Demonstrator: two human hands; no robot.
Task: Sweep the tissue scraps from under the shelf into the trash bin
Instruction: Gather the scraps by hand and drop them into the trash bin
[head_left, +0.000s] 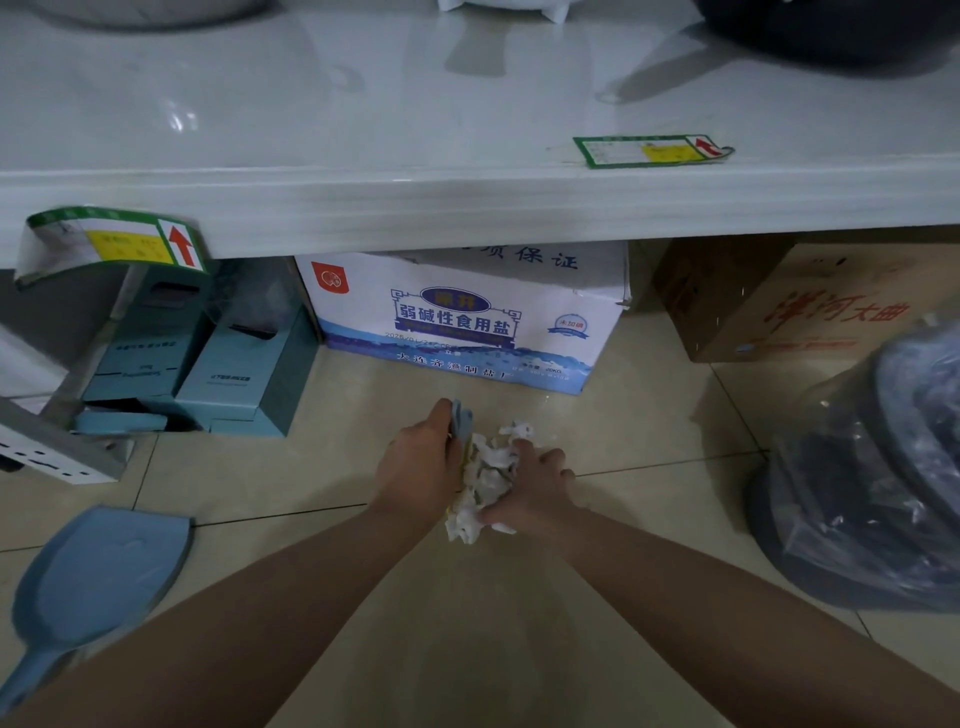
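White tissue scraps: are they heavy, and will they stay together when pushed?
Probably very light and floppy: the crumpled white tissue scraps look thin and torn. They would likely scatter, since the right hand bunches them against the blue brush.

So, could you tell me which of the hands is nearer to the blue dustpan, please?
Left. The left hand, gripping a brush, is up and right of the dustpan; the right hand, on the tissue scraps, lies farther right.
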